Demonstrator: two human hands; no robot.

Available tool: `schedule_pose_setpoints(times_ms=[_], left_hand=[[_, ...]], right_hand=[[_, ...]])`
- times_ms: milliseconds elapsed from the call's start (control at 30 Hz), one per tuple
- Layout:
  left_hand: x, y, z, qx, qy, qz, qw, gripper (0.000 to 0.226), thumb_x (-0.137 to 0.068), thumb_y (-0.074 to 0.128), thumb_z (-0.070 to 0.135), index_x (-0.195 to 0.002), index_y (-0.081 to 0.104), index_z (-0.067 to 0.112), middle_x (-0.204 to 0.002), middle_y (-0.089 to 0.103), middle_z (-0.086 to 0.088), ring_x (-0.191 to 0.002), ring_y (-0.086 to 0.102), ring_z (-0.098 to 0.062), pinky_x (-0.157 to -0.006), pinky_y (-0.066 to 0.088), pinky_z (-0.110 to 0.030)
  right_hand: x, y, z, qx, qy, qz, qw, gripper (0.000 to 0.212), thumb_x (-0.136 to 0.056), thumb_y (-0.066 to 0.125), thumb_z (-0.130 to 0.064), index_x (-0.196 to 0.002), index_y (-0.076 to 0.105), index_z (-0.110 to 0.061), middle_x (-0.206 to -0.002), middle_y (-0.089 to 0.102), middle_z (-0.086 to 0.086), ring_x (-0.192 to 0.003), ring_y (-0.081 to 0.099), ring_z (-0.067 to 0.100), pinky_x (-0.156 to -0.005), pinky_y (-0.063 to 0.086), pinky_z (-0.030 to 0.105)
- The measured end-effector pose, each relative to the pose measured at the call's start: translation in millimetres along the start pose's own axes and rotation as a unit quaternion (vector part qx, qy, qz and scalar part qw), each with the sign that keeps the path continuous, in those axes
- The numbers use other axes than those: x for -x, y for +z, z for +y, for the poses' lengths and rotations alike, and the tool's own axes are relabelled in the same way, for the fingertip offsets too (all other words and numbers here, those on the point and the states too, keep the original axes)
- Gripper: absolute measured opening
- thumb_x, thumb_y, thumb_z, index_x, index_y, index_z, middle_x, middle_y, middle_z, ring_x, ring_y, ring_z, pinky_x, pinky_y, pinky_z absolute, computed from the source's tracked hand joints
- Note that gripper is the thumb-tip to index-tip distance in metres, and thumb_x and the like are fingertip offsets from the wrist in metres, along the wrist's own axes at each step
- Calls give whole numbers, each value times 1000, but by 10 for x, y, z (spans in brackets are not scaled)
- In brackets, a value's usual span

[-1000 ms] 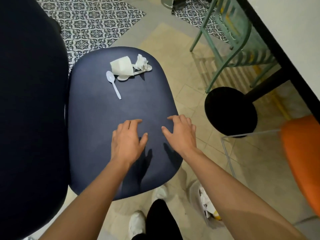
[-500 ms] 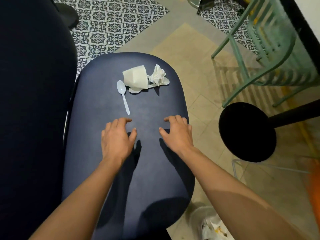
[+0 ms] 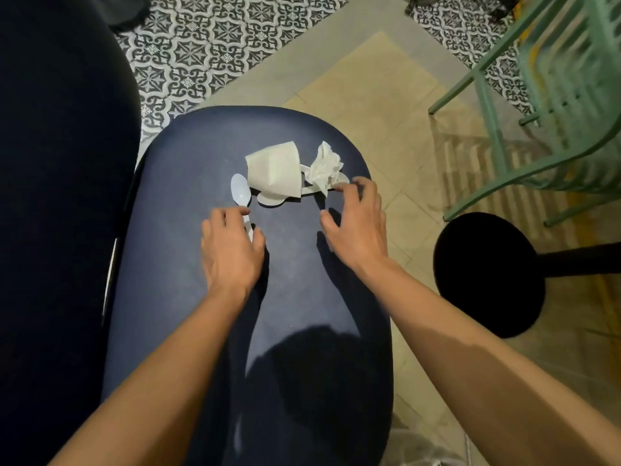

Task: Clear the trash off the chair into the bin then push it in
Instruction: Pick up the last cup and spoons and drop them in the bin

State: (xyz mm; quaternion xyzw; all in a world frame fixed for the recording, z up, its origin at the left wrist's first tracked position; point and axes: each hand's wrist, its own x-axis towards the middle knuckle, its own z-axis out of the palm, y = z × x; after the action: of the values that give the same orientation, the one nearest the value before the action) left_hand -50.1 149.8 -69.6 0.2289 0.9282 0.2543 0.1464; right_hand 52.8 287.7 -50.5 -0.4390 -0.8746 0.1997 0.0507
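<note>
One dark blue padded chair seat [image 3: 188,297], one white paper cup [image 3: 275,169], one crumpled white tissue [image 3: 324,168], at least two white plastic spoons [image 3: 239,193], one left hand [image 3: 232,250], one right hand [image 3: 358,227], one green metal chair [image 3: 487,105].

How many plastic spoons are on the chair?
3 spoons: one under the left hand, one bowl poking from under the tipped cup, one beneath the tissue by the right hand. The cup may hide more.

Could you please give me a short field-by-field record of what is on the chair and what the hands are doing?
Seat: navy chair seat, trash on it
Cup: paper cup on its side, lying across a flat white utensil
Tissue: crumpled napkin, right of cup
Cutlery: white spoon, left of cup
Left: left hand over spoon handle, grip unclear
Right: right hand open, fingertips by napkin
</note>
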Motion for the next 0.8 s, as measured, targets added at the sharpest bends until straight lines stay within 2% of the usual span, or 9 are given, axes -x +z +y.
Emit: schedule_pose_setpoints(times_ms=[100, 333, 500, 600, 667, 800], left_hand=[[-205, 65, -41, 26, -35, -5, 999, 39, -87, 56, 17, -125, 47, 9, -125, 45, -13, -113, 40, -31, -92, 36, -39], [-441, 245, -97, 101, -85, -34, 991, 52, -84, 63, 16, -129, 38, 11, -128, 45, -9, -114, 47, -29, -95, 39, -41], [-544, 283, -107, 130, -129, -46, 982, 49, -87, 56, 11, -131, 35, 12, -125, 51, -8, -110, 51, -29, -90, 42, -39], [-575, 306, -118, 122, -146, -49, 980, 41, -90, 47, 9, -129, 35, 12, -120, 55, -10, -103, 51, -31, -79, 38, -36], [-579, 300, -120, 132, -153, -47, 978, 35, -91, 41, 9, -125, 37, 12, -114, 53, -7, -91, 48, -26, -72, 35, -33], [-595, 258, -169, 129, -161, -43, 978, 29, -89, 34, 3, -116, 41, 7, -111, 50, -12, -88, 47, -29, -72, 36, -36]], right_hand=[[-282, 31, -75, 0, -20, 8, 1000, 51, -86, 57, -27, -134, 42, -19, -146, 28, 7, -127, 34, 27, -99, 33, 40], [-826, 175, -103, 32, -22, -87, 995, 63, -89, 56, -28, -144, 26, -23, -154, 20, 7, -141, 18, 26, -109, 25, 42], [-879, 234, -42, 48, -18, -123, 991, 50, -87, 58, -22, -134, 39, -18, -134, 37, 9, -121, 35, 29, -91, 37, 39], [-836, 288, -19, 58, -7, -124, 991, 53, -86, 61, -19, -133, 36, -17, -130, 37, 10, -118, 36, 29, -85, 37, 36], [-811, 324, -6, 67, -4, -130, 989, 51, -87, 58, -17, -133, 35, -15, -129, 38, 11, -117, 36, 29, -83, 35, 34], [-745, 379, -3, 57, -2, -100, 993, 30, -92, 50, -12, -122, 45, -9, -123, 43, 13, -109, 42, 28, -78, 34, 30]])
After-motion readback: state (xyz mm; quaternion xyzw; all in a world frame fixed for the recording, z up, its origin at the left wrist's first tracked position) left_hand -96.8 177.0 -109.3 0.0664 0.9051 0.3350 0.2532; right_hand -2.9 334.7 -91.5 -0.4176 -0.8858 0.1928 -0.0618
